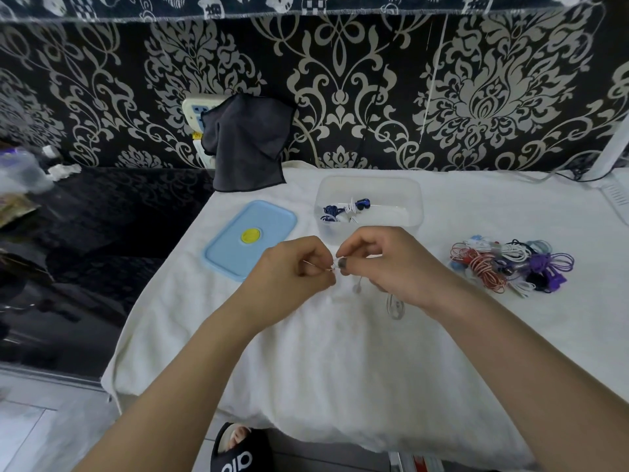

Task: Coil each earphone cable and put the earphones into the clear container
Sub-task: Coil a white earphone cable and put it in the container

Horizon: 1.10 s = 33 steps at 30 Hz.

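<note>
Mid-coil: left hand (299,264) and right hand (391,264) together, pinching white earphone cable (394,306). Next: finish loops, drop into clear container (369,189).

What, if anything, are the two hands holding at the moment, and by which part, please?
Both the left hand and right hand pinch a thin white earphone cable between fingertips, along its wire; an earbud and a loop hang below the right hand.

Both your forearms reach in from the near edge and converge mid-scene. Your left hand (295,264) has fingers curled, thumb and index pinched at the right tip. Your right hand (391,264) sits just beside it, fingers curled, tips nearly touching the left's. Wrists level, apart.
</note>
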Each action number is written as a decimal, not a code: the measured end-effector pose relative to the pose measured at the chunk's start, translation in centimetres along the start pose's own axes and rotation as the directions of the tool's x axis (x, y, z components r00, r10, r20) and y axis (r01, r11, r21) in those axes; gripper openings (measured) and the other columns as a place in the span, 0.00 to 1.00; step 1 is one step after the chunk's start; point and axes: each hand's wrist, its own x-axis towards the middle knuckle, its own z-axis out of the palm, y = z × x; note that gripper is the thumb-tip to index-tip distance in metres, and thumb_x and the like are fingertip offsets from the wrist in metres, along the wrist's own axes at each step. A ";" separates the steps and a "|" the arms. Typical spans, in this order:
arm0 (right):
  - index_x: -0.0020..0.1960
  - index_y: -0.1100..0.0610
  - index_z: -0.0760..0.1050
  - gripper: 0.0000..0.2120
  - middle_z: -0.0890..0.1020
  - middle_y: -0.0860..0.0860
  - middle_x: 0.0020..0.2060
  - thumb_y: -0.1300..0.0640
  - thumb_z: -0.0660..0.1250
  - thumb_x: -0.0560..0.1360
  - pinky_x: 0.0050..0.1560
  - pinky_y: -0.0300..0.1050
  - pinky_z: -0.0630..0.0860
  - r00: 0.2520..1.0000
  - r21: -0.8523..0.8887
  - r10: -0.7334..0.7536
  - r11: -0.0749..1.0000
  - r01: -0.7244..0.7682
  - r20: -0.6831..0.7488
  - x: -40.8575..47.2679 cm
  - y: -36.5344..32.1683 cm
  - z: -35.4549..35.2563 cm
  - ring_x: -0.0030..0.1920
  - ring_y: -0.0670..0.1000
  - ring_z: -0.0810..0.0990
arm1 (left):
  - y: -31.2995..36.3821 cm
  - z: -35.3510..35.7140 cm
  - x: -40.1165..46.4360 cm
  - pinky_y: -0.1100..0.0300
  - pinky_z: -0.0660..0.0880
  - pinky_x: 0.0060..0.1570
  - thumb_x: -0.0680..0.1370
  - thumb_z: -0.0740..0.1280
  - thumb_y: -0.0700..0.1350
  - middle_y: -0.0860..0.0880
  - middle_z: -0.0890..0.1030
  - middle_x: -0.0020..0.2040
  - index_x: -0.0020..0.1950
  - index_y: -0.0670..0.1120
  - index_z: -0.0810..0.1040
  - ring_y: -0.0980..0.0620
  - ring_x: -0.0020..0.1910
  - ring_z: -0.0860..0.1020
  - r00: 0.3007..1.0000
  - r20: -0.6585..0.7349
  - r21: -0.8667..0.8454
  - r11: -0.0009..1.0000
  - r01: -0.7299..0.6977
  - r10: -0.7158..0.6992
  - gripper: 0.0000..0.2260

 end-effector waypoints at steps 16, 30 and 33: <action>0.44 0.50 0.81 0.01 0.85 0.44 0.39 0.56 0.72 0.74 0.35 0.60 0.76 0.999 -0.068 -0.026 0.997 0.023 -0.041 -0.2 -0.3 0.0 0.31 0.44 0.81 | 1.0 -0.2 -0.1 0.44 0.81 0.54 0.76 0.71 0.35 0.49 0.86 0.41 0.47 0.45 0.78 0.51 0.42 0.86 1.000 -0.013 -0.112 0.994 0.016 -0.018 0.06; 0.46 0.55 0.81 0.02 0.86 0.48 0.38 0.57 0.73 0.74 0.33 0.47 0.71 0.999 0.008 -0.040 0.999 0.040 -0.034 -0.4 -0.8 0.0 0.24 0.42 0.74 | 1.4 -0.7 -0.7 0.41 0.80 0.54 0.76 0.71 0.34 0.49 0.85 0.44 0.49 0.46 0.80 0.51 0.44 0.86 0.998 -0.045 -0.116 0.992 -0.041 0.036 0.08; 0.50 0.59 0.80 0.04 0.87 0.53 0.39 0.60 0.72 0.75 0.29 0.38 0.64 1.000 0.139 0.005 0.990 -0.003 -0.017 -0.5 -1.0 -0.3 0.24 0.43 0.68 | 1.6 -0.8 -0.9 0.50 0.81 0.52 0.77 0.70 0.34 0.47 0.86 0.43 0.51 0.45 0.81 0.53 0.44 0.86 0.995 -0.061 -0.108 0.991 -0.082 0.076 0.08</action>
